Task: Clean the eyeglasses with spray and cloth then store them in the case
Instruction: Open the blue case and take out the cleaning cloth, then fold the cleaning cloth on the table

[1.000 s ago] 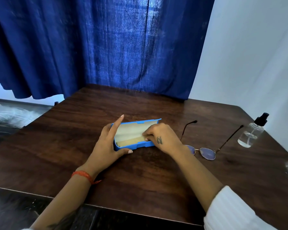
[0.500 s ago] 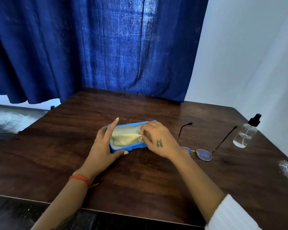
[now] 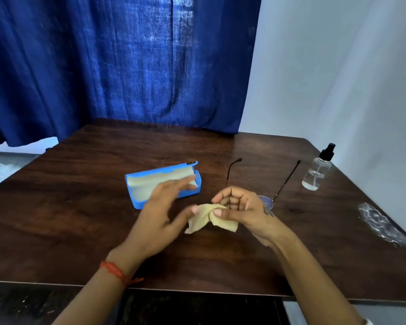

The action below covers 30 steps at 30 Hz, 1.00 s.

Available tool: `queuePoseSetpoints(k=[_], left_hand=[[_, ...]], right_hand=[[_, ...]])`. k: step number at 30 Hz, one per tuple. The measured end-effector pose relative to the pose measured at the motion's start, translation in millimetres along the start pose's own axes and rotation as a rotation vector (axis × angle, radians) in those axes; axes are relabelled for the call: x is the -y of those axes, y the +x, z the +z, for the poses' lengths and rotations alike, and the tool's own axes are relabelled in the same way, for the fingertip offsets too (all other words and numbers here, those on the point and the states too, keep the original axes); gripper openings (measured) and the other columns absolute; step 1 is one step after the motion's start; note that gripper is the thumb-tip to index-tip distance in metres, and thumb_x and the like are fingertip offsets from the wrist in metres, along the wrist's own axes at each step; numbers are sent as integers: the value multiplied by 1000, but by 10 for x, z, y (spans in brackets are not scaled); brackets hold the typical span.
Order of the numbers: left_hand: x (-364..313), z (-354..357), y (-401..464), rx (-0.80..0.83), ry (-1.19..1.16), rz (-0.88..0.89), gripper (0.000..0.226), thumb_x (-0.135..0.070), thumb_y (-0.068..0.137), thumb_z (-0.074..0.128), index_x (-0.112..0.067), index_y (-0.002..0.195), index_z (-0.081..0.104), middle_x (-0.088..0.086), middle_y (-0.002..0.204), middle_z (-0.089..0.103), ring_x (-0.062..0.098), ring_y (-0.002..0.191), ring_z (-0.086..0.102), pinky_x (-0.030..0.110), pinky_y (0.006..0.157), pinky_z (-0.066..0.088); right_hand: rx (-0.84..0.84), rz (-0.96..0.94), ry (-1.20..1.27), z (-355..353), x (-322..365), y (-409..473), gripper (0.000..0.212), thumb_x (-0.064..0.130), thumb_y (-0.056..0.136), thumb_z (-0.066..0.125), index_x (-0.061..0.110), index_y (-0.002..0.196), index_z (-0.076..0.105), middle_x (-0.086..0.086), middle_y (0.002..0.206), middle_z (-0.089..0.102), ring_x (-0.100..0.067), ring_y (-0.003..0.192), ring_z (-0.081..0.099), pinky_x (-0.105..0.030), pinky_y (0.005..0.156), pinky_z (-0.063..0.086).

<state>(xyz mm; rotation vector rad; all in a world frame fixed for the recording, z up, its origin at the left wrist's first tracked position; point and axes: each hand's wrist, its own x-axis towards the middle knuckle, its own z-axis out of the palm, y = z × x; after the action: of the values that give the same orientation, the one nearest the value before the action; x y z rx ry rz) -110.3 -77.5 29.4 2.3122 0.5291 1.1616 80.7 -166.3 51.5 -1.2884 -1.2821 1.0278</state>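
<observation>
**Cloth pinched above a dark wooden table**

Dark brown wood-grain table (image 3: 85, 221), broad, front edge near the bottom of the view, far edge against a heavy deep-blue curtain (image 3: 117, 66) hanging in folds. Pale grey-white wall (image 3: 338, 78) to the right of the curtain, running along the table's right side. Bright smear of reflected light (image 3: 382, 222) on the tabletop near the right edge.

Right hand (image 3: 242, 209) held above the table, fingers curled, thumb and fingertips pinching a small pale yellow cleaning cloth (image 3: 211, 219) that hangs crumpled below. Left hand (image 3: 162, 212) blurred, fingers extended and relaxed, thumb tip touching the cloth's left edge, gripping nothing. Orange-red thread band (image 3: 114, 272) around the left wrist.

Open blue plastic eyeglass case (image 3: 136, 198) lying on the table just behind the left hand, cream lining showing inside. Thin metal-framed eyeglasses (image 3: 287, 178) resting on the table just behind the right hand, temples unfolded and pointing away, lenses partly hidden by the hand. Clear plastic spray bottle with black pump top (image 3: 317, 171) standing upright near the right edge, well apart from the case.
</observation>
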Motion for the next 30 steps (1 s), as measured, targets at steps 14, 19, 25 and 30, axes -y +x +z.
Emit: queuePoseSetpoints(k=[14,19,25,30], left_hand=[[-56,168,248,267,-90,-175,19,-8,70,75,-26,69,68,-12,71,66,0,68,58,11,63,41],[-8,247,183,247,223,165,24,-3,70,64,-24,79,71,-9,83,68,6,81,58,22,75,46],[-47,222,-40,392,-22,6,17,-37,79,63,-26,86,73,-16,89,69,3,88,63,21,77,49],[31,241,80,309,75,-155,16,-30,80,69,-31,95,70,-17,92,67,-1,85,61,10,64,44]], right_hand=[[-183,-54,-550,-372,24,-227,23,5,66,81,25,74,72,17,66,64,6,63,55,-7,63,39],[-382,-315,-961,-388,-304,-259,31,-4,66,73,27,71,73,15,74,67,-6,74,60,-23,73,46],[-361,-196,-863,-481,-374,-587,40,2,64,48,26,78,77,15,84,73,-3,84,65,-21,82,50],[-580,145,-793,-442,-238,-540,13,36,82,67,25,87,73,13,76,66,-4,73,61,-22,71,43]])
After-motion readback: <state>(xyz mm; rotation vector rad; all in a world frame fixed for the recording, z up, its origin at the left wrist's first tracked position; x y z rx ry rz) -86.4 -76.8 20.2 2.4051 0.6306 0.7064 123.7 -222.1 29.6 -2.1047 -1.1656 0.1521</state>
